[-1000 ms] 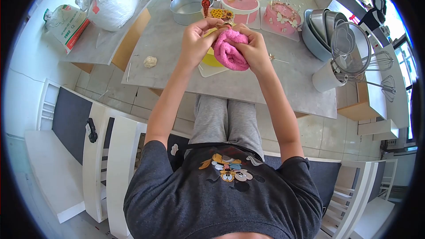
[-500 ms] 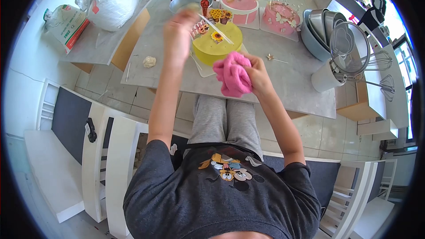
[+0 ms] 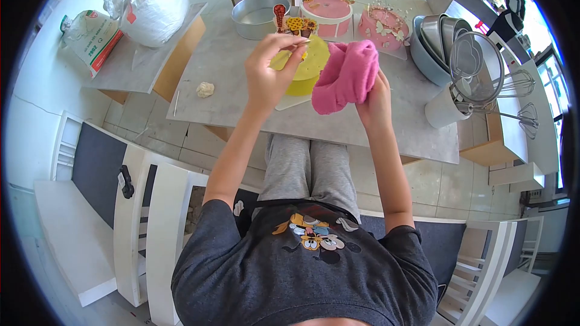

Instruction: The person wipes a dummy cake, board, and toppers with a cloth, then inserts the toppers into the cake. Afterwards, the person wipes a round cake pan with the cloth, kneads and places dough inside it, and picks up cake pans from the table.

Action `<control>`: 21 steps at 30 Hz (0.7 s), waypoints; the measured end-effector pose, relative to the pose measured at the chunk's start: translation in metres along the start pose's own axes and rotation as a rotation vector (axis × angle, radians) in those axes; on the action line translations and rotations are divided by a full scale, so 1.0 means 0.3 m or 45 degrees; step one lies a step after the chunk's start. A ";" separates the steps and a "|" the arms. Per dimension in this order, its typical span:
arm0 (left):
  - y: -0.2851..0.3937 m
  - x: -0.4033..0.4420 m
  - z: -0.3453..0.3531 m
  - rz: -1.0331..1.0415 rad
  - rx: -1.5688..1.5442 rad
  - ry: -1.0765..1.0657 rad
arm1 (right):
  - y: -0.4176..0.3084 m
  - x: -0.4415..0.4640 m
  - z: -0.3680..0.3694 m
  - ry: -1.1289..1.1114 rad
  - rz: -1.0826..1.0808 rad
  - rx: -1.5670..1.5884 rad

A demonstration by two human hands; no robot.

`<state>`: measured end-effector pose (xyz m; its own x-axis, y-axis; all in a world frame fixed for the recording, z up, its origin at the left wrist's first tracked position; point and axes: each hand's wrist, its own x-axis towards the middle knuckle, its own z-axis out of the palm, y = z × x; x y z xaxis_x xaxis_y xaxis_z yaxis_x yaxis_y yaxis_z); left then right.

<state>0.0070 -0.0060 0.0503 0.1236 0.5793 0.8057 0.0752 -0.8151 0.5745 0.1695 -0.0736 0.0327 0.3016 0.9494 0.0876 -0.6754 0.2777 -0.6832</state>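
My right hand [image 3: 376, 101] grips a bunched pink cloth [image 3: 347, 77], held up in front of the cake. My left hand [image 3: 272, 72] is raised over the near left side of the yellow cake [image 3: 315, 63], thumb and fingertips pinched together. What they hold, if anything, is too small to make out. Sunflower toppers [image 3: 296, 24] and a red topper [image 3: 279, 15] stand at the cake's back. The cloth and my left hand hide part of the cake and its white board [image 3: 292, 100].
Behind are a round metal pan [image 3: 254, 17], a pink-and-white cake [image 3: 329, 9] and a pink butterfly cake [image 3: 382, 24]. Nested bowls [image 3: 426, 54] and a white whisk holder [image 3: 444, 108] stand right. A crumpled white lump [image 3: 205, 89] lies left. Another person [image 3: 509, 9] is far right.
My left hand has come down and right, from beside the cake to in front of its toppers; the thin clear stick seen by it no longer shows. My right hand has moved right with the cloth.
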 end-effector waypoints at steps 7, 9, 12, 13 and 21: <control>0.022 -0.022 0.021 -0.645 -0.488 -0.153 | 0.022 0.032 0.066 -0.147 -0.862 -1.048; 0.046 -0.015 0.018 -0.599 -0.539 -0.118 | 0.006 0.029 0.087 -0.416 -0.507 -0.980; 0.033 -0.002 -0.006 -0.562 -0.545 -0.089 | -0.020 0.025 0.082 -0.282 -0.534 -0.965; 0.024 0.000 -0.018 -0.572 -0.501 -0.096 | -0.026 0.028 0.077 -0.160 -0.561 -0.881; 0.025 -0.028 0.025 -0.503 -0.458 -0.161 | 0.004 0.033 0.102 -0.418 -0.591 -1.000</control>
<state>0.0139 -0.0171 0.0468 0.2743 0.8167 0.5077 -0.2003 -0.4679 0.8608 0.1511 -0.0595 0.0550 0.1415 0.7968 0.5874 0.1412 0.5711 -0.8087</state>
